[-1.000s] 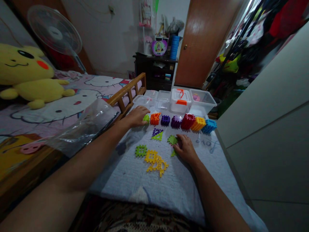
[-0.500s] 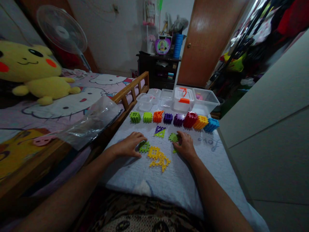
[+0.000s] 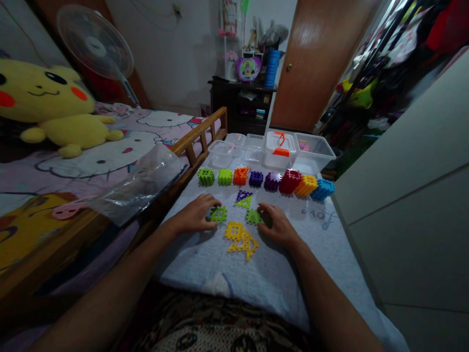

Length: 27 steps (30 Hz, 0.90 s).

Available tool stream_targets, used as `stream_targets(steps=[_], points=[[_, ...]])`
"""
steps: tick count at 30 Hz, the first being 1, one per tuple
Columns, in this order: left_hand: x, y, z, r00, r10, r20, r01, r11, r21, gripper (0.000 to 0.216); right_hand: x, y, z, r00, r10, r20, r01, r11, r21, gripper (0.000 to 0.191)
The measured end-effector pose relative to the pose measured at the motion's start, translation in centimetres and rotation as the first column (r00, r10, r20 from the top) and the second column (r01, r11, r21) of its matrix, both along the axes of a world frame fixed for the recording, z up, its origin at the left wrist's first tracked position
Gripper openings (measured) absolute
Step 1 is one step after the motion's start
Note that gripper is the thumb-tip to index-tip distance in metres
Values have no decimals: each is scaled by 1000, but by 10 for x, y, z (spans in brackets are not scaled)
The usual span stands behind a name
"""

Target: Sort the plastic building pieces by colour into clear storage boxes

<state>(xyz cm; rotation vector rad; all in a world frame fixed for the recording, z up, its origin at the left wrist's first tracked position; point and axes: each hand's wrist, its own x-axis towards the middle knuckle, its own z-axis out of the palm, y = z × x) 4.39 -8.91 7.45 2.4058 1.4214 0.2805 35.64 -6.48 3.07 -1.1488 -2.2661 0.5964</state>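
Observation:
My left hand (image 3: 196,215) rests palm down on the white cloth, its fingertips pressed on a flat green square tile (image 3: 219,213). My right hand (image 3: 279,225) lies opposite, fingers curled on another flat green tile (image 3: 253,217). Between the hands lie yellow tiles (image 3: 241,239). A purple and green triangle pair (image 3: 244,199) sits just beyond. A row of built cubes stands farther back: two green cubes (image 3: 206,176), orange (image 3: 240,176), two purple (image 3: 256,179), red (image 3: 290,181), orange-yellow (image 3: 306,185) and blue (image 3: 323,189).
Clear plastic boxes (image 3: 313,151) stand behind the cubes. A wooden bed rail (image 3: 200,136) and a crumpled clear plastic bag (image 3: 141,184) border the left. A yellow plush toy (image 3: 51,107) and a fan (image 3: 94,41) lie farther left. A pale wall (image 3: 410,195) runs along the right.
My left hand left the green cubes at the row's left end and came back to the flat green square tile. My right hand slid its green tile a little to the left.

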Motion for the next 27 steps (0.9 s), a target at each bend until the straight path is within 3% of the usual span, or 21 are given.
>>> stream_targets(steps=[6,13,23,27], points=[[35,14,14,999,-24,31,20,989,144,47,10,7,-5,965,-179,-194,166,983,-81,41],[101,30,15,989,-110,-104,120,987,102,49,18,13,-8,928,-279,-249,267,960,-78,35],[114,44,2,957,-177,-229,185,983,15,61,17,14,-6,927,-277,-254,269,961,-66,34],[120,46,5,948,-189,-258,196,981,2,53,17,13,-7,926,-277,-258,268,961,-69,34]])
